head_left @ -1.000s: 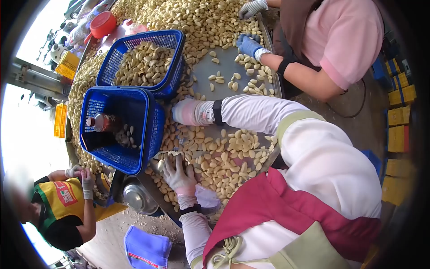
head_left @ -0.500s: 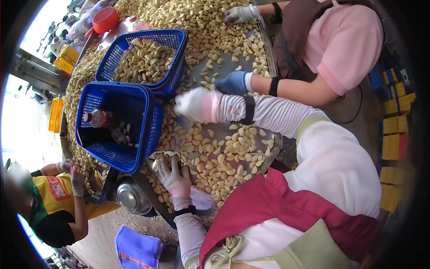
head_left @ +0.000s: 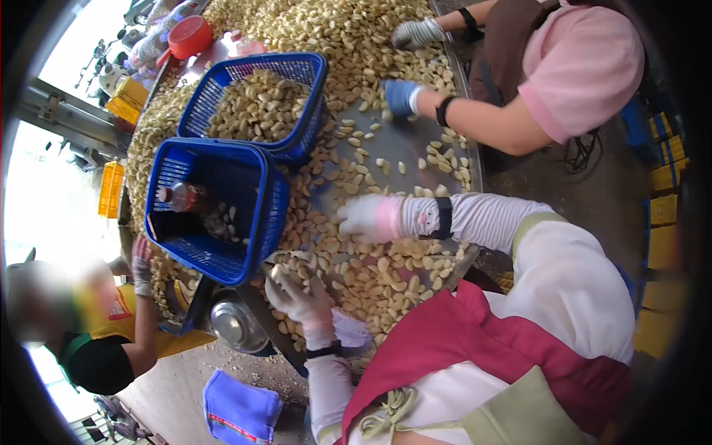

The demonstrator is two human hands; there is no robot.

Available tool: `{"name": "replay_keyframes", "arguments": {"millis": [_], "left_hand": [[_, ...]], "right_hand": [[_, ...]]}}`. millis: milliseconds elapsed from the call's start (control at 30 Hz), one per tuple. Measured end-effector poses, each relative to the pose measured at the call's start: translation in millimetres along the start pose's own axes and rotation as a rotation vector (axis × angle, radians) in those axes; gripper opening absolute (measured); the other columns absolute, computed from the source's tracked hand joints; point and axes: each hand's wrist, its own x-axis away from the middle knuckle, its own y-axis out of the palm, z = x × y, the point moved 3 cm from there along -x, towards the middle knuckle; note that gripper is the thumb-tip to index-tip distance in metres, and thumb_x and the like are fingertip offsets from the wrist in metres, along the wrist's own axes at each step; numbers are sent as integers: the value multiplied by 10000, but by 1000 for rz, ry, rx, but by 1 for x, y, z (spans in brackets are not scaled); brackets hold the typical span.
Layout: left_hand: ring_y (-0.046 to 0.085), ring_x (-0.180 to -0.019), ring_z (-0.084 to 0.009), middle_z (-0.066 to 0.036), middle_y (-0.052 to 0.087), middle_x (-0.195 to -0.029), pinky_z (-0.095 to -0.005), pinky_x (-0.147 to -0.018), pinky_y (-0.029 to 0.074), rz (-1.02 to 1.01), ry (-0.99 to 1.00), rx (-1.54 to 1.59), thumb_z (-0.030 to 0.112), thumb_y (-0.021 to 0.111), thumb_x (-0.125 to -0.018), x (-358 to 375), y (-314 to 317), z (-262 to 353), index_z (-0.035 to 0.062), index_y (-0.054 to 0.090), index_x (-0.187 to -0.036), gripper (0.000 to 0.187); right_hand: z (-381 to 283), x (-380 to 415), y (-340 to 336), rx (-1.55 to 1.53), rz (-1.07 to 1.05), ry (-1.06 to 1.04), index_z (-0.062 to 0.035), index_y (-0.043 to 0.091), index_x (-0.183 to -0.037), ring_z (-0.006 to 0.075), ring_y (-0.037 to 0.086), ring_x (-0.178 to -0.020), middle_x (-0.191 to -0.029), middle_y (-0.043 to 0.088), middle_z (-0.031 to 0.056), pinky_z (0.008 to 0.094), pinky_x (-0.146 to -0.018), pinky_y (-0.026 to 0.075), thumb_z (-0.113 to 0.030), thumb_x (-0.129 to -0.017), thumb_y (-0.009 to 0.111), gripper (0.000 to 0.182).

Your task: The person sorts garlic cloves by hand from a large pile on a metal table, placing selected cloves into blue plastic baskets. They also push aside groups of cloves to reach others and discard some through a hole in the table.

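Observation:
My left hand [head_left: 302, 300], in a white glove with a pink cuff, is at the table's near edge beside the blue basket. Its fingers are curled, with pale pieces around the fingertips; what lies inside them is hidden. Farther right, my right hand [head_left: 365, 216], gloved the same way, is low over the metal table [head_left: 411, 178], blurred by motion. Around both hands lie many pale clove-shaped pieces [head_left: 389, 274]. A blue basket [head_left: 276, 215] stands tilted near my left hand, holding a bottle [head_left: 182, 198] and a few pieces.
Behind it, another blue basket [head_left: 317, 111] holds many pieces. A co-worker's blue-gloved hand [head_left: 400, 98] and grey-gloved hand [head_left: 417, 34] are among the pieces at the far side. A metal bowl [head_left: 236, 321] sits beside the table. Another person [head_left: 126, 326] stands at the left.
My right hand has drawn back from the baskets toward me. My left hand's spread fingers have curled. The co-worker's blue-gloved hand has moved farther up the table. The whole view has shifted slightly.

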Motion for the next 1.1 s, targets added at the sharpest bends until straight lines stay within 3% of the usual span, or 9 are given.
{"name": "replay_keyframes", "arguments": {"millis": [67,167,267,300,400,533,667,700,1100], "left_hand": [[448,-1274,-472,-273,471,-1346,-607,-1046,421,247,117,-89,364,800,-825,-17,-19,6,-54,555,-1232,633],[461,-1255,-455,-214,503,-1313,-611,-1053,406,158,163,-295,337,808,-799,-83,-42,32,16,583,-1204,564],[606,-1071,-353,-115,667,-1007,-519,-994,449,44,176,-169,177,813,-788,-129,-55,10,65,678,-1101,359],[615,-1019,-345,-109,669,-968,-498,-956,461,76,162,-119,144,812,-786,-145,-64,11,56,688,-1079,330],[616,-838,-322,-122,654,-908,-432,-775,498,162,147,3,62,827,-767,-179,-87,-5,13,688,-1080,346],[616,-787,-300,-126,643,-885,-410,-727,504,98,176,-19,44,822,-774,-201,-94,-1,-2,683,-1069,330],[620,-788,-296,-122,635,-866,-401,-720,506,78,154,-19,34,819,-775,-199,-93,-4,-7,685,-1039,299],[626,-854,-332,-98,652,-871,-560,-1004,450,51,88,9,107,837,-745,-194,-90,-12,33,669,-1037,345],[621,-931,-330,-119,671,-968,-533,-1028,415,-71,193,-21,62,814,-766,-151,-75,2,31,674,-1047,315]], "right_hand": [[14,-12,-14,-61,114,46,-132,698,-1191,359,557,-1275,-1389,572,163,474,-1043,471,-234,-834,682,372],[33,-40,-12,175,205,267,-153,521,-1458,404,342,-1453,-1554,396,195,597,-1176,273,-355,-810,730,710],[19,-75,25,204,4,377,-131,518,-1466,420,333,-1461,-1565,386,205,553,-1193,287,-425,-750,765,812],[1,-78,35,281,-47,226,-134,486,-1492,415,321,-1472,-1592,355,205,550,-1204,275,-481,-752,758,862],[-11,-95,13,126,34,40,-119,498,-1480,417,346,-1450,-1586,356,223,538,-1181,309,-466,-767,755,833],[48,-193,3,-330,273,39,-174,622,-1352,332,587,-1243,-1350,627,149,448,-1029,484,-368,-763,771,638],[18,-235,-3,-290,258,-71,-170,637,-1331,325,601,-1219,-1314,643,150,445,-1014,493,-366,-768,766,610],[5,-232,2,-268,242,-103,-169,643,-1324,323,605,-1212,-1302,648,151,444,-1009,497,-366,-770,765,600],[-23,-105,30,-18,-84,-378,-157,721,-1209,309,662,-1104,-1190,693,152,432,-947,534,-369,-797,738,464]]}}
